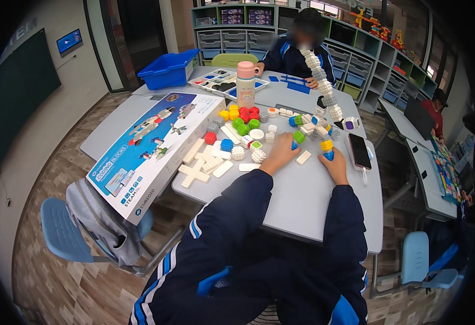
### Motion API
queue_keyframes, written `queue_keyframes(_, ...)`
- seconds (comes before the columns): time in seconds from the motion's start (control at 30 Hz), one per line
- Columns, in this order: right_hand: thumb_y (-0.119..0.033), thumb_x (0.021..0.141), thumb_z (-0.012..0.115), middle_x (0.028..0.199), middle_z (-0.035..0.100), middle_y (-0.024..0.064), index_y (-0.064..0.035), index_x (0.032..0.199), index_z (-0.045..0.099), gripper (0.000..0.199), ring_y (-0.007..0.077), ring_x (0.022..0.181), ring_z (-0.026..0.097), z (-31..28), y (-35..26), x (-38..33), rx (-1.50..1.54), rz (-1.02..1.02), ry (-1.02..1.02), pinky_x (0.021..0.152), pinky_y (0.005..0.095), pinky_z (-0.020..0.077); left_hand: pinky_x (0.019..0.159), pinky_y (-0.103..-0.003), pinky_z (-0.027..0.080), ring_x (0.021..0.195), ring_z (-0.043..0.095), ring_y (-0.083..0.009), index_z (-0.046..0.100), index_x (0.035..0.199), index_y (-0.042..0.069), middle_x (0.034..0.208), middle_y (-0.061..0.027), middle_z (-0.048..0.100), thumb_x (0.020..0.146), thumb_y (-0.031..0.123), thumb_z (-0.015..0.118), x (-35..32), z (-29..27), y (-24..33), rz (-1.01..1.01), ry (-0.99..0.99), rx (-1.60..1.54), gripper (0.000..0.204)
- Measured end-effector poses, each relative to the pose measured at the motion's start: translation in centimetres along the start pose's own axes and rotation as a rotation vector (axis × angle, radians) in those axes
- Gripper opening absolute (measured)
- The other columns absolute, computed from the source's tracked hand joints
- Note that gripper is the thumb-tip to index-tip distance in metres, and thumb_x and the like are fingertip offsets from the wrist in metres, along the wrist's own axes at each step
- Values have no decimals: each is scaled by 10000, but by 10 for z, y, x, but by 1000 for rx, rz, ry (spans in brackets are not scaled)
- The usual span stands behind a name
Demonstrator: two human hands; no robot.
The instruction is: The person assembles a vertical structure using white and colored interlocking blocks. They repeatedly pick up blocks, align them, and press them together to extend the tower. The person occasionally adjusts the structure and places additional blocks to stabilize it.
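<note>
Left hand (280, 153) resting flat w/ fingers spread beside green block (299, 137); right hand (335, 165) gripping blue block (329, 155) under yellow one (327, 145) (on grey bench (302, 200)).

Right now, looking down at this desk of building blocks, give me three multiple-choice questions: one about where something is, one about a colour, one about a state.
1. Where does the phone lie?
A. on the desk, right of the right hand
B. on the flat box
C. in the blue bin

2. What colour is the block stacked on the blue block under the right hand?
A. red
B. yellow
C. green

3. How does the pink bottle stand?
A. tipped on its side
B. upright with its cap on
C. upside down

Answers: 1 A, it lies on the grey desk at the right edge. 2 B, a yellow block tops the blue one. 3 B, it stands upright, capped.
</note>
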State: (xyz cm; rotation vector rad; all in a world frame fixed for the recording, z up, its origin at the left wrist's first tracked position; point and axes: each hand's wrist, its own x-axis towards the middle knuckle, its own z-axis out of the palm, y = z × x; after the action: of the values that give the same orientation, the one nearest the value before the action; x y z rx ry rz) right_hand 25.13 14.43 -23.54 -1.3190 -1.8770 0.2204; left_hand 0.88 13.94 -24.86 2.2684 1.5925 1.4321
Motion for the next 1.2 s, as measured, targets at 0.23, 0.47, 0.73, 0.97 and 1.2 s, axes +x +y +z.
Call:
queue_keyframes(0.23, -332, 774, 792, 1096, 671, 242, 46, 1150, 638, 555, 400, 1029, 634, -1, -2, 0, -1, 17, -20, 888, 456, 488, 805, -494, 469, 892, 598, -420, 531, 930, -39, 904, -243, 597, 761, 259, 798, 0, 1, -2, 0, 5, -5, 434)
queue_keyframes(0.47, -399, 779, 780, 1002, 686, 250, 51, 1117, 647, 578, 402, 936, 658, 4, 6, 0, 5, -85, 56, 806, 454, 496, 806, -494, 469, 886, 597, -420, 526, 923, -42, 898, -244, 596, 765, 271, 794, 0, 3, -4, 42, 30, 15, 440)
queue_keyframes(0.73, -389, 781, 781, 995, 688, 250, 47, 1100, 650, 556, 402, 915, 668, 5, 5, 1, 3, -88, 63, 800, 460, 501, 826, -494, 476, 943, 599, -413, 544, 1006, -49, 964, -242, 603, 748, 278, 794, 2, 1, -4, -13, -59, 36, 486)
queue_keyframes(0.97, -321, 780, 787, 1089, 669, 246, 46, 1144, 637, 538, 406, 1022, 635, 0, -2, 0, 20, -3, -19, 884, 455, 490, 833, -491, 474, 931, 606, -427, 538, 961, -55, 942, -255, 610, 770, 277, 796, 1, 0, -2, -1, -25, 15, 462)
queue_keyframes(1.2, -330, 785, 780, 1074, 669, 242, 41, 1127, 635, 525, 406, 1011, 633, -2, -5, -1, 12, 2, -31, 874, 460, 488, 818, -492, 480, 920, 609, -428, 536, 958, -56, 941, -257, 610, 765, 276, 801, 1, 2, -3, 16, -4, 30, 467)
